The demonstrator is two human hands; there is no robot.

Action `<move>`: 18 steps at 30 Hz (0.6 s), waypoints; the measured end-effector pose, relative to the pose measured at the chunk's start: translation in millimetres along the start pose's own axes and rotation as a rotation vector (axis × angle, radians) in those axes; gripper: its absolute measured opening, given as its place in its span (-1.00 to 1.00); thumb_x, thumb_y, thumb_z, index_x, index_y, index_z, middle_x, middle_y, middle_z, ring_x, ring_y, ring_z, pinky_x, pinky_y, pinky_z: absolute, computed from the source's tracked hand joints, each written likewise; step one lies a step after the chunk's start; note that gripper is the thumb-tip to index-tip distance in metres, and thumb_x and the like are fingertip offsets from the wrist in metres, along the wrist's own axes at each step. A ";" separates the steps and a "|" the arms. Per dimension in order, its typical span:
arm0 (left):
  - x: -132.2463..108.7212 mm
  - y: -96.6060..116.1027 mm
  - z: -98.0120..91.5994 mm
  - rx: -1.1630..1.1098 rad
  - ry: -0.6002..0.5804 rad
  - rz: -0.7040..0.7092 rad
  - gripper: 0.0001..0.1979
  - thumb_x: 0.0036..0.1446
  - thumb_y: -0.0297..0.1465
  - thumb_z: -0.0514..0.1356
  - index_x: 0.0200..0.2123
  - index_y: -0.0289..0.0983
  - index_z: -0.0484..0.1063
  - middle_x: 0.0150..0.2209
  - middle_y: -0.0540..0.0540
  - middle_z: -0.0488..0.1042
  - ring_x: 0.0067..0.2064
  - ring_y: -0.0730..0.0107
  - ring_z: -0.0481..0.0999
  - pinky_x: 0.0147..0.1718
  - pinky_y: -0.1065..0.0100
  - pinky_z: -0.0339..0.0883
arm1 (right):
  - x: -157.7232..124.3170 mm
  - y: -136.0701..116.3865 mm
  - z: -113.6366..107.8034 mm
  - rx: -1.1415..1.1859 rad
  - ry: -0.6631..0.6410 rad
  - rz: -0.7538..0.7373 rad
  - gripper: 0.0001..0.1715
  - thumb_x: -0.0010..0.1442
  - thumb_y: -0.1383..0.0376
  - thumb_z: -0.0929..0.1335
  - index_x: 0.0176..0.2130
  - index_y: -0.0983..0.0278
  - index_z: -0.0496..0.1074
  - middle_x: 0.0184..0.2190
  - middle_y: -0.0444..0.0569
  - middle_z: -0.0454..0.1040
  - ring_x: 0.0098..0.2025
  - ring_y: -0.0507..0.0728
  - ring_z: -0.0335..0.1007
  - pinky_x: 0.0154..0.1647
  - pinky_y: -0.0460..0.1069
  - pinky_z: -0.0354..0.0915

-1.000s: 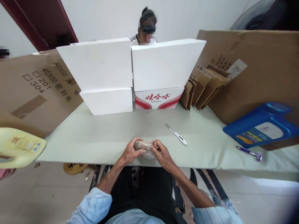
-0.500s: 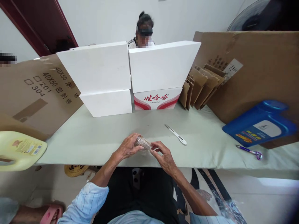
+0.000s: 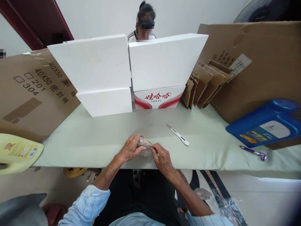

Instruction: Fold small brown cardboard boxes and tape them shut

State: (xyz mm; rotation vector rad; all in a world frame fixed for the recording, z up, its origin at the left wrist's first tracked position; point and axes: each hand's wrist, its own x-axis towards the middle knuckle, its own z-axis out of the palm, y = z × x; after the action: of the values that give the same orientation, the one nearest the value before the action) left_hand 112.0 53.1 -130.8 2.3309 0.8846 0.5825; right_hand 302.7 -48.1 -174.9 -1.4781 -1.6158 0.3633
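Over the front edge of the table, my left hand [image 3: 130,147] is wrapped round a shiny, brownish see-through roll, which looks like a roll of clear tape [image 3: 145,142]. My right hand [image 3: 162,158] pinches the near right edge of that roll between thumb and fingers. Part of the roll is hidden under the left fingers, and whether a strip has come loose cannot be made out. To the right of my hands, a white utility knife [image 3: 178,135] lies on the table, touched by neither hand.
White boxes [image 3: 89,66] and a red-and-white printed carton [image 3: 160,98] are stacked ahead. Folded cardboard [image 3: 203,83] leans beside them. Large cartons [image 3: 30,91] flank the table [image 3: 113,125]. A yellow jug [image 3: 21,152], blue bottle [image 3: 265,124] and purple-handled tool [image 3: 252,153] lie around. Another person [image 3: 145,23] is behind.
My right fingers have closed into a tighter pinch on the roll's edge. The left hand keeps its hold. The view has shifted slightly, and grey cloth has come in at the lower left.
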 end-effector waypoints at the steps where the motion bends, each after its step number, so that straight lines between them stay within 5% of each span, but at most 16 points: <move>1: 0.2 -1.0 2.4 0.007 0.001 0.006 -0.60 0.27 -0.31 0.31 0.14 -0.23 0.40 -0.02 -0.21 0.52 0.01 0.04 0.53 0.04 0.05 0.46 | -0.9 -0.9 1.6 -0.065 -0.007 0.000 -0.64 0.55 0.19 0.15 -0.27 0.15 0.35 -0.34 -0.01 0.41 -0.34 0.16 0.35 -0.27 0.04 0.26; 7: 6.1 -2.8 7.3 0.075 -0.012 0.019 -0.53 0.32 -0.29 0.27 0.24 -0.27 0.35 0.08 -0.32 0.52 0.16 -0.09 0.51 0.19 -0.14 0.39 | -3.5 -3.8 2.7 -0.196 -0.086 0.017 -0.83 0.48 0.21 0.21 -0.19 0.16 0.31 -0.25 0.01 0.43 -0.29 0.19 0.39 -0.31 0.02 0.24; 13: 3.6 -12.1 -3.8 -0.299 -0.003 -0.138 0.03 -0.03 -0.27 0.55 0.45 -0.20 0.16 0.28 -0.34 0.47 0.21 -0.06 0.54 0.19 -0.04 0.44 | -11.3 5.4 -9.8 -0.146 -0.041 0.050 -0.67 0.54 0.14 0.16 -0.29 0.14 0.27 -0.37 -0.06 0.42 -0.36 0.16 0.37 -0.31 0.03 0.21; 18: -10.8 -12.1 -2.0 -0.610 -0.031 -0.204 -0.36 0.08 -0.29 0.48 0.23 -0.25 0.47 0.07 -0.20 0.64 0.07 0.08 0.64 0.10 0.14 0.48 | -5.2 -1.3 -26.1 -0.111 0.032 0.052 -0.74 0.46 0.10 0.31 -0.25 0.16 0.35 -0.34 -0.05 0.45 -0.32 0.17 0.40 -0.25 0.06 0.28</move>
State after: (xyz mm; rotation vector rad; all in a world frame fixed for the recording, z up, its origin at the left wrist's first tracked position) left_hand 98.0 53.7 -139.2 1.6777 0.7819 0.6224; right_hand 321.0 -62.1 -161.5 -1.6038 -1.5972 0.2811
